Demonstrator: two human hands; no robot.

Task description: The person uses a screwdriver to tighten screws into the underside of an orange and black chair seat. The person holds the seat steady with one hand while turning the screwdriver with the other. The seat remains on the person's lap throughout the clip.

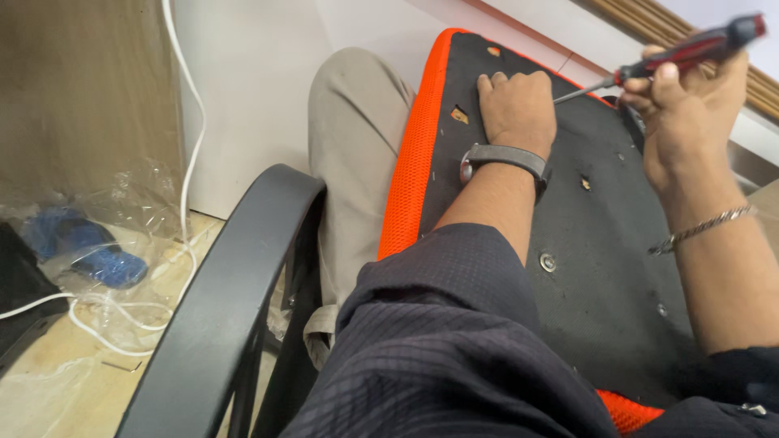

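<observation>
The screwdriver (677, 55), red and black in the handle, is being gripped in the right hand (686, 113), its tip slanting down toward the left hand (517, 109). That hand is pressing flat, holding nothing, on the black underside of an orange-edged chair seat (604, 243). A black armrest (223, 300) is curving nearby.

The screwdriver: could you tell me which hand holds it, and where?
The right hand grips the screwdriver by its red-and-black handle.
</observation>
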